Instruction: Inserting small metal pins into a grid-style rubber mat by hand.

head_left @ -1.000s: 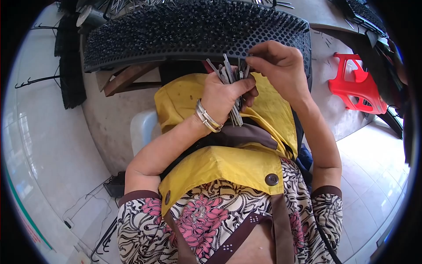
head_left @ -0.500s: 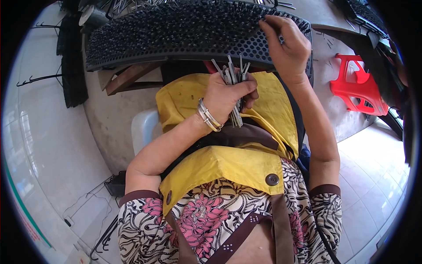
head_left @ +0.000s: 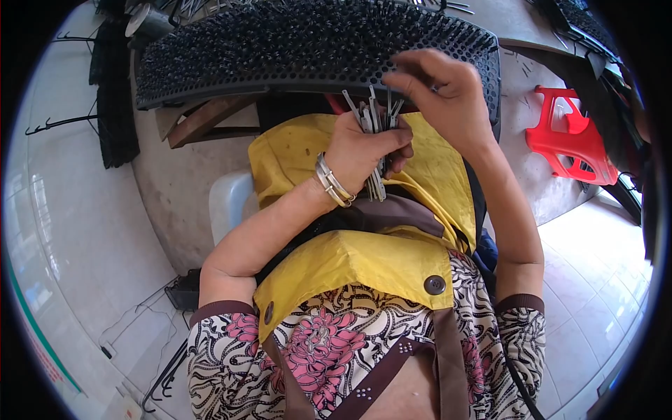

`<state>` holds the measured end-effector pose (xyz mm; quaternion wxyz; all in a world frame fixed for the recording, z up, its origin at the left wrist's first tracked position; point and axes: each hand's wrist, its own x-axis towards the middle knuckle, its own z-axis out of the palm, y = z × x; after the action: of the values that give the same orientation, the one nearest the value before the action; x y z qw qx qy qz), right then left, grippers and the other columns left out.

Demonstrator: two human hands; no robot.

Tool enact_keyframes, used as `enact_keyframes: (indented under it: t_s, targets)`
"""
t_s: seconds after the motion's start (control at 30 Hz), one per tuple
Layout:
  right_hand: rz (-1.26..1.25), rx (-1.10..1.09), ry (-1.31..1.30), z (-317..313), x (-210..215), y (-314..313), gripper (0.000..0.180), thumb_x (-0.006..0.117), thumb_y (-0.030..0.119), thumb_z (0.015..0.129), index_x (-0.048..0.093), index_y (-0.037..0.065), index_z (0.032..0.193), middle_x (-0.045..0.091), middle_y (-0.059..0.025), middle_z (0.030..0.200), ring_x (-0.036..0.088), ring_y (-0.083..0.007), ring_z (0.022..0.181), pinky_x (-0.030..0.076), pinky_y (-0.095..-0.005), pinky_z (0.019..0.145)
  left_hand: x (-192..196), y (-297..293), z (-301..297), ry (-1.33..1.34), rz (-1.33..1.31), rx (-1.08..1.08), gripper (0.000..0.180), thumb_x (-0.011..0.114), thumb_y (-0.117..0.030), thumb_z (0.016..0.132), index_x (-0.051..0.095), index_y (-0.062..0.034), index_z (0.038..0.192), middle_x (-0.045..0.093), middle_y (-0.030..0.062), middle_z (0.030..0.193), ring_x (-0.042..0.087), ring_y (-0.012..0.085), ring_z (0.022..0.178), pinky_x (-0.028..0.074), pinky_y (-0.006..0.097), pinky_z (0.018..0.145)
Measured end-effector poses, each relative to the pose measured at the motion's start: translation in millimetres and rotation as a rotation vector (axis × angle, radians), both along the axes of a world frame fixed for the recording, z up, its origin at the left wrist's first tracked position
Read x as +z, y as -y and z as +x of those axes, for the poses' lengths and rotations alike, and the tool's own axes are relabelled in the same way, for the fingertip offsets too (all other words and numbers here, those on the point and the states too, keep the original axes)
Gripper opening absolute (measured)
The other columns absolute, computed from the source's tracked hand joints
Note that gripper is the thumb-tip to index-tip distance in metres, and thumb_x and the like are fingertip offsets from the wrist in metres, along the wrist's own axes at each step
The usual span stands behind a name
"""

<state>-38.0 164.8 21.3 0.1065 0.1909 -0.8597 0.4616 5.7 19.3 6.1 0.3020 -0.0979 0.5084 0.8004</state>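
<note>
My left hand (head_left: 367, 143), with bangles at its wrist, is closed around a bundle of thin grey metal strips (head_left: 372, 122) over my lap. Their upper ends fan out and their lower ends stick out beneath the fist. My right hand (head_left: 448, 98) is just above and right of the bundle, thumb and forefinger curved with a gap between them and nothing visible in it. Behind both hands lies a long, curved black perforated panel (head_left: 245, 93). Dark thin pieces (head_left: 280, 45) stand densely in its holes; along the front and right, rows of holes show bare.
A red plastic stool (head_left: 570, 136) stands on the right. Brown supports (head_left: 210, 122) show below the panel. Black racks with hooks (head_left: 115, 126) are on the left, and a metal can (head_left: 147, 24) stands at the back left. More loose strips (head_left: 458, 7) lie behind the panel.
My right hand has come away from the panel's right part, moving left and toward me to the strip tops, its fingers parting. My left hand keeps its hold, almost unmoved.
</note>
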Motion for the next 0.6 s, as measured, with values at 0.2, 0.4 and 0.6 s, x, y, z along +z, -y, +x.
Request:
enact_keyframes:
  t_s: [0.2, 0.4, 0.6]
  targets:
    - [-0.208, -0.04, 0.372, 8, 3, -8, 0.015, 0.065, -0.002, 0.073, 0.063, -0.002, 0.087, 0.063, -0.002, 0.076, 0.058, -0.005, 0.071, 0.047, -0.0178, 0.064, 0, -1, 1, -0.075, -0.07, -0.083, 0.007, 0.06, -0.004, 0.075, 0.056, 0.0009, 0.079, 0.057, 0.0078, 0.062, 0.053, 0.013, 0.047, 0.039, 0.022, 0.039]
    - [-0.338, -0.332, 0.032, -11, -7, -8, 0.015, 0.067, -0.001, 0.072, 0.063, 0.0, 0.086, 0.063, 0.0001, 0.079, 0.057, -0.0041, 0.072, 0.046, -0.017, 0.066, -4, 1, -1, -0.033, -0.072, -0.072, 0.009, 0.061, -0.005, 0.075, 0.056, 0.0012, 0.079, 0.057, 0.0077, 0.062, 0.053, 0.0129, 0.046, 0.039, 0.022, 0.039]
    - [-0.04, -0.274, -0.49, -30, -19, -5, 0.014, 0.068, -0.001, 0.069, 0.061, -0.002, 0.081, 0.062, -0.0068, 0.075, 0.058, -0.0117, 0.067, 0.046, -0.0217, 0.063, -9, 0, -1, -0.027, -0.031, -0.069, 0.009, 0.061, -0.005, 0.075, 0.056, 0.0006, 0.081, 0.057, 0.008, 0.062, 0.053, 0.0127, 0.046, 0.04, 0.022, 0.039]
